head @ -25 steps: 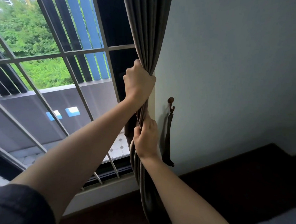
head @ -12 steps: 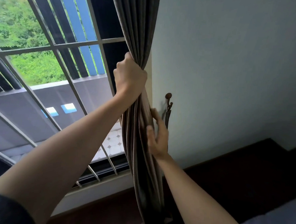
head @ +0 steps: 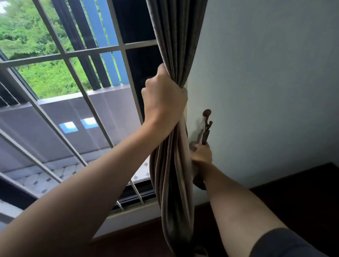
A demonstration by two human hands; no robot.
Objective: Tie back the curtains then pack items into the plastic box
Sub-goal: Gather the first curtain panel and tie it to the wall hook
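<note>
Right now the left hand (head: 164,97) fists the gathered curtain (head: 173,167) tight; right hand (head: 201,154) fingers close on the tieback (head: 205,135) under the wall hook (head: 206,112) — best to draw it round left, bundle kept bunched.

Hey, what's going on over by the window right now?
A person is tying back a grey-brown pleated curtain. The left hand grips the gathered fabric in a fist beside the barred window. The right hand is closed on the dark tieback strap hanging from a brown wall hook. The strap is not yet around the curtain.
</note>
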